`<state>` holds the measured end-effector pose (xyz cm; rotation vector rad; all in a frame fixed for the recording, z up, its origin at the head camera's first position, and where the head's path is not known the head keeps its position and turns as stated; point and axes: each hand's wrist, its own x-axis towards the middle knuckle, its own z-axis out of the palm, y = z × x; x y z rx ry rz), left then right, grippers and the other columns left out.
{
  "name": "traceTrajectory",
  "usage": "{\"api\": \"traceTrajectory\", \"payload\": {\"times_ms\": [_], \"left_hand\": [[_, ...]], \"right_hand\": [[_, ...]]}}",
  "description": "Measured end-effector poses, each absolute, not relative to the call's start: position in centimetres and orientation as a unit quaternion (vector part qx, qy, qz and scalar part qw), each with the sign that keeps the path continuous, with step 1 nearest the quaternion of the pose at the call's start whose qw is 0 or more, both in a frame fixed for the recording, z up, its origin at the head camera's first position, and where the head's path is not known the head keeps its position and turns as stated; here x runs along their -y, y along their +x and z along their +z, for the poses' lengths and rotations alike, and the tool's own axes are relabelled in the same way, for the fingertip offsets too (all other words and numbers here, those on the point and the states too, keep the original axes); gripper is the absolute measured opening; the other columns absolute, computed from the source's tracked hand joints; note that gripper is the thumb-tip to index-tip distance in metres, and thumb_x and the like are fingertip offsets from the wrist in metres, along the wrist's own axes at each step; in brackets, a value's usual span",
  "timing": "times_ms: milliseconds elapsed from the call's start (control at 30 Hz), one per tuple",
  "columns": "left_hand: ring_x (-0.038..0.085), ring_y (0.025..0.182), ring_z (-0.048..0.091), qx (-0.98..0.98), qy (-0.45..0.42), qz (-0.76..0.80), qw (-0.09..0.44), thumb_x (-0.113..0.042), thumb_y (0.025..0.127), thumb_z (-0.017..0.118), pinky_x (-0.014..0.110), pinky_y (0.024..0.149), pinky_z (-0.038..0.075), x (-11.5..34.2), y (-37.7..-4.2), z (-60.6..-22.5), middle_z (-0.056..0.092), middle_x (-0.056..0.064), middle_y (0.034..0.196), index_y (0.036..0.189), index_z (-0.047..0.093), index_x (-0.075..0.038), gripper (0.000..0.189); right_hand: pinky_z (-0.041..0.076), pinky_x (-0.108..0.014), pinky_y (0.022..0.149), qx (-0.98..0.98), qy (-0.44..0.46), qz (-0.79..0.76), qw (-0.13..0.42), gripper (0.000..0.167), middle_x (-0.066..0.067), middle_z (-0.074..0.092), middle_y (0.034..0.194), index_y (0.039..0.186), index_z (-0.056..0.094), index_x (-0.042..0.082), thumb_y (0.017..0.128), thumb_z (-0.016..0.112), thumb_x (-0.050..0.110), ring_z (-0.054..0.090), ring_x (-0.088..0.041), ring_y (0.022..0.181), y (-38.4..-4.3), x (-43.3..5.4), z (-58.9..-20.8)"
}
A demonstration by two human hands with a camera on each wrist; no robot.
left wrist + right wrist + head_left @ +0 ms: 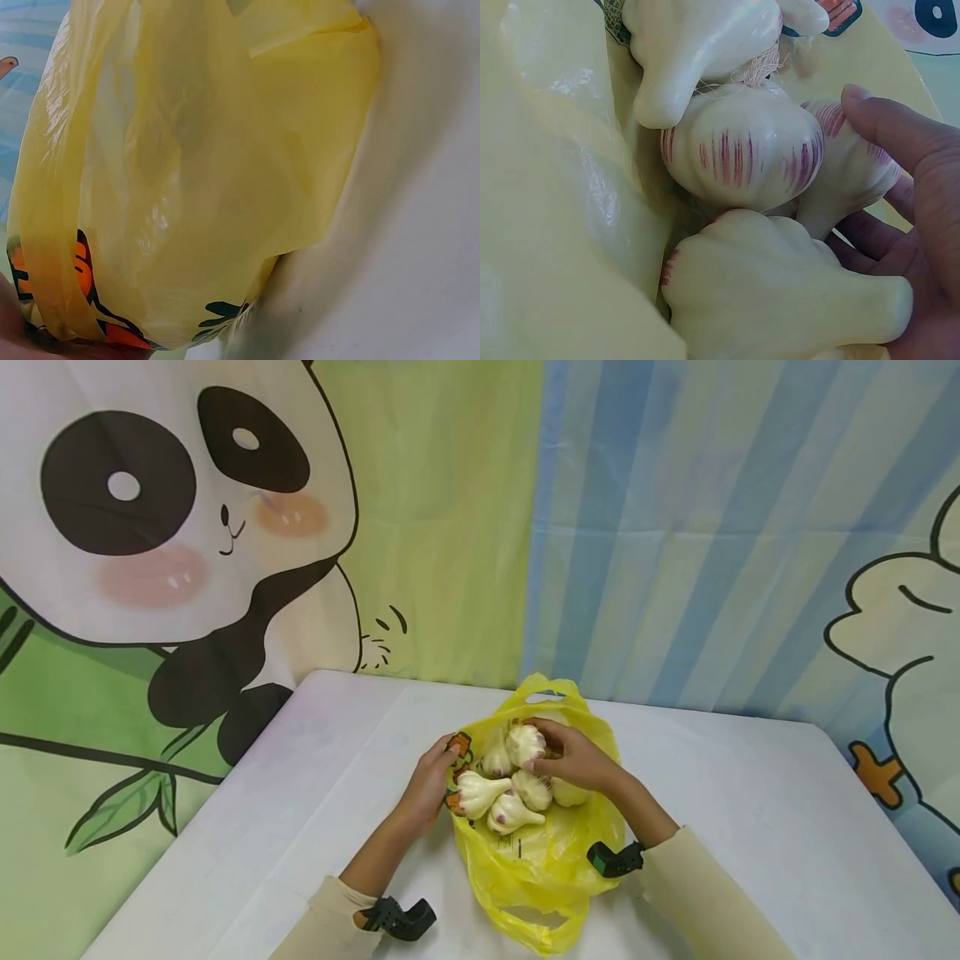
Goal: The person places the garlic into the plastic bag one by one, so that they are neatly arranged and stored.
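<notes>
A yellow plastic bag (517,868) lies on the table with its mouth spread, several garlic bulbs (512,812) piled inside. My left hand (431,785) grips the bag's left edge beside the orange print; in the left wrist view the bag wall (202,165) covers most of the hand. Inside the mouth, my right hand (577,758) holds one garlic bulb (523,745) at the top of the pile. The right wrist view has the thumb on that purple-streaked bulb (859,161), fingers curled behind it. Another bulb (780,292) lies close under the hand.
The white table (750,827) extends on both sides of the bag. Bag handles (555,683) stick out at the far and near ends. Behind the table hangs a printed curtain (442,527) with a panda. Each wrist wears a black camera (405,920).
</notes>
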<state>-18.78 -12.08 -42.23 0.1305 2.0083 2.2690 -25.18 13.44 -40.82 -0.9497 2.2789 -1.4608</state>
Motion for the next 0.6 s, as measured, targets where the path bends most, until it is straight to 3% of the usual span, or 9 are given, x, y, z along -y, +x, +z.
{"api": "traceTrajectory", "payload": {"times_ms": [100, 333, 400, 533, 600], "left_hand": [[0.034, 0.119, 0.05, -0.665, 0.042, 0.744, 0.053, -0.025, 0.106, 0.035, 0.033, 0.092, 0.045, 12.0, -18.8, -42.3, 0.052, 0.02, 0.13, 0.142, 0.043, -0.004, 0.042], [0.03, 0.119, 0.049, -0.692, 0.04, 0.72, 0.031, -0.024, 0.106, 0.035, 0.042, 0.101, 0.037, 11.7, -18.7, -42.2, 0.053, 0.019, 0.129, 0.14, 0.045, -0.004, 0.041], [0.03, 0.12, 0.048, -0.708, 0.038, 0.705, 0.02, -0.024, 0.106, 0.036, 0.045, 0.103, 0.035, 11.8, -18.8, -42.3, 0.053, 0.018, 0.13, 0.141, 0.044, -0.005, 0.041], [0.03, 0.126, 0.045, -0.731, 0.027, 0.682, 0.007, -0.03, 0.105, 0.04, 0.049, 0.106, 0.031, 11.8, -18.9, -42.3, 0.052, 0.013, 0.134, 0.144, 0.042, -0.008, 0.045], [0.029, 0.126, 0.045, -0.734, 0.023, 0.678, 0.007, -0.033, 0.105, 0.041, 0.049, 0.106, 0.032, 11.8, -18.8, -42.2, 0.052, 0.012, 0.135, 0.145, 0.041, -0.011, 0.046]], "right_hand": [[0.048, -0.043, 0.091, -0.794, -0.329, -0.495, 0.128, 0.065, -0.015, 0.053, 0.131, 0.148, 0.035, -0.001, 0.093, 0.068, 0.014, 0.056, -0.027, 0.11, -25.1, -13.4, -40.8], [0.038, -0.052, 0.103, -0.825, -0.312, -0.461, 0.096, 0.078, -0.019, 0.033, 0.152, 0.154, 0.024, 0.005, 0.092, 0.07, 0.02, 0.038, -0.036, 0.134, -24.4, -13.5, -40.2], [0.038, -0.054, 0.103, -0.836, -0.302, -0.452, 0.074, 0.079, -0.018, 0.033, 0.152, 0.154, 0.025, 0.009, 0.092, 0.07, 0.024, 0.037, -0.038, 0.134, -24.2, -13.5, -39.8], [0.04, -0.054, 0.101, -0.834, -0.301, -0.462, 0.016, 0.063, -0.02, 0.045, 0.144, 0.148, 0.038, 0.005, 0.095, 0.066, 0.022, 0.045, -0.038, 0.128, -23.8, -14.0, -39.1], [0.042, -0.049, 0.1, -0.824, -0.304, -0.478, -0.014, 0.049, -0.019, 0.053, 0.136, 0.141, 0.048, 0.003, 0.097, 0.063, 0.019, 0.052, -0.035, 0.123, -23.7, -14.5, -38.7]]}}
